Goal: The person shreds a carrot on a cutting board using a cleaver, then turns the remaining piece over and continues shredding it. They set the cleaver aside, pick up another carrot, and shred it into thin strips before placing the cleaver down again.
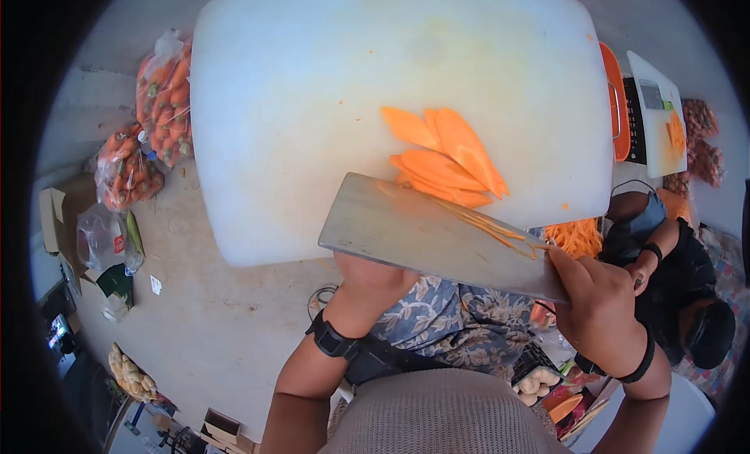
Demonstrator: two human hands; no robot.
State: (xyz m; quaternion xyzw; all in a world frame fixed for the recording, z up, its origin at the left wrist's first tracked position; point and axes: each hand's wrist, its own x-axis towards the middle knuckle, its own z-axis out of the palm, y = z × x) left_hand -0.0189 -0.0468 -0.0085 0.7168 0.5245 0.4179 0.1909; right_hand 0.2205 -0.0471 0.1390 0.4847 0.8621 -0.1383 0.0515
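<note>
My right hand (598,309) grips a cleaver (414,231) at its right end. The broad blade lies tilted over the near edge of a white cutting board (297,102), with thin carrot strips (500,227) stuck to it. Carrot slices (445,157) lie overlapped on the board just beyond the blade, some partly covered by it. My left hand (375,270) is under and behind the blade's near left side. Its fingers are hidden, so I cannot see whether it holds anything.
Shredded carrot (576,237) sits below the board's right near corner. Bags of carrots (166,102) stand left on the floor. Another person (680,274) sits at right, near a second cutting board (652,79) with carrot on it. An orange tub (613,102) is beside my board.
</note>
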